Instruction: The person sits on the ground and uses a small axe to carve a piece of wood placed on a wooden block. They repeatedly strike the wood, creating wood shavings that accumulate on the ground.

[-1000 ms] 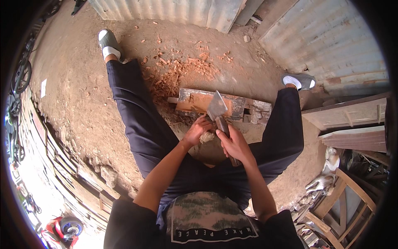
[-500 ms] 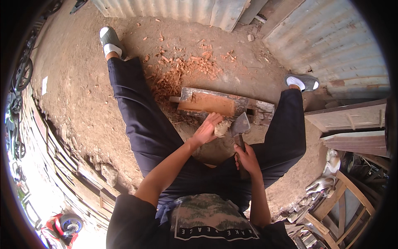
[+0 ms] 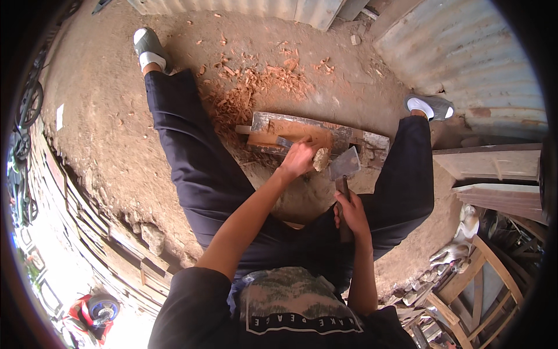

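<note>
left hand (image 3: pixel 299 158) pinches a small pale wood piece (image 3: pixel 320 159), fingers curled around it, over the wooden block (image 3: pixel 290 131). right hand (image 3: pixel 350 210) wraps closed on the hatchet (image 3: pixel 344 166) handle, blade raised just beside the piece. wood chips (image 3: pixel 250 93) scattered on dirt beyond.

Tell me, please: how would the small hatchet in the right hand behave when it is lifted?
The hatchet probably feels top-heavy: its broad metal head sits far above the right hand, which grips the handle low. It looks stiff, not floppy. Laid on the uneven dirt ground, it would likely lie flat rather than roll.
</note>
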Tool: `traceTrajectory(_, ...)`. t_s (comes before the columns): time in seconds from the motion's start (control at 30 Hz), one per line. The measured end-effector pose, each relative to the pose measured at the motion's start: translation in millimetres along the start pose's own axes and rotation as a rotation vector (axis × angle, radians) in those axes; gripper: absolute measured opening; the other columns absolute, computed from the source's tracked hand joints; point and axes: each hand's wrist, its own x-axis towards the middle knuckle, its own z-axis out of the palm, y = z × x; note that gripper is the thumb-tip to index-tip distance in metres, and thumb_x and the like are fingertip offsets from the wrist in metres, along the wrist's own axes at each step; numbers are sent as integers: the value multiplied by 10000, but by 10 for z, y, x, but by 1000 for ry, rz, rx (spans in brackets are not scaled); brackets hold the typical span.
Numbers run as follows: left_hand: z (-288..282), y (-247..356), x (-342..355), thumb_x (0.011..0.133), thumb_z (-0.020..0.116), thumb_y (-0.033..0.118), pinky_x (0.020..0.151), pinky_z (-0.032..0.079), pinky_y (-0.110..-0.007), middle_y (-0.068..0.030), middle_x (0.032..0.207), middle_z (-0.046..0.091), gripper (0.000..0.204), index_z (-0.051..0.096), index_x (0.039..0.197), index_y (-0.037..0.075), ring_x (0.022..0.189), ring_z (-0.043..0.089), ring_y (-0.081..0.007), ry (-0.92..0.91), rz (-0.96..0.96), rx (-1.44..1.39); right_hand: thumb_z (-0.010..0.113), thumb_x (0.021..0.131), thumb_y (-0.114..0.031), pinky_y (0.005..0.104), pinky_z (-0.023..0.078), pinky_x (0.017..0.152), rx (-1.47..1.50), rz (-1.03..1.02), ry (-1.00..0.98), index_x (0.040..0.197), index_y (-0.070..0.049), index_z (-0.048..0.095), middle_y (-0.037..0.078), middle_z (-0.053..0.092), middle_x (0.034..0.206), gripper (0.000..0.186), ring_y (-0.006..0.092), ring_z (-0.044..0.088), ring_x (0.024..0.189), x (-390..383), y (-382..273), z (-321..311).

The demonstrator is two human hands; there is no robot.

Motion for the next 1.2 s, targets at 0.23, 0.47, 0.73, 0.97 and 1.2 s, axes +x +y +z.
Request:
traceTrajectory(0.23,338,-213,2,735,756,176,825,511,-473,-187,890,706,269,726,979,67,916,670,-369,-117,-97,139,611,1021,-338,307,460,423,55,21,44,1141,-61,563,45,546,669,306,141,543,463,20,-141,-111)
traceTrajectory(0.47,519,-470,2,713,770,263,760,505,-480,-157,805,695,316,728,957,67,823,676,-379,25,-71,158,583,1044,-354,292,448,413,115,-164,149,1155,-49,555,50,537,667,326,136,531,458,-67,-333,-171)
traceTrajectory(0.73,433,-406,50,701,744,231,722,506,-492,-179,904,727,435,727,1111,86,838,683,-383,88,-5,-4,537,1065,-380,291,440,412,167,-217,131,1190,8,549,61,534,674,408,141,528,457,-339,-578,-69)
traceTrajectory(0.97,359,-311,98,691,712,191,760,502,-505,-186,849,706,419,724,1103,111,845,672,-417,109,-106,76,536,1069,-370,295,447,421,280,-220,169,1152,5,554,65,540,681,384,139,527,463,-261,-396,105)
traceTrajectory(1.2,496,-406,55,668,701,179,680,517,-519,-183,819,697,330,712,991,110,780,677,-405,131,-28,19,545,1073,-308,305,446,406,171,-170,24,1121,-40,510,60,524,669,275,147,529,445,66,-250,338)
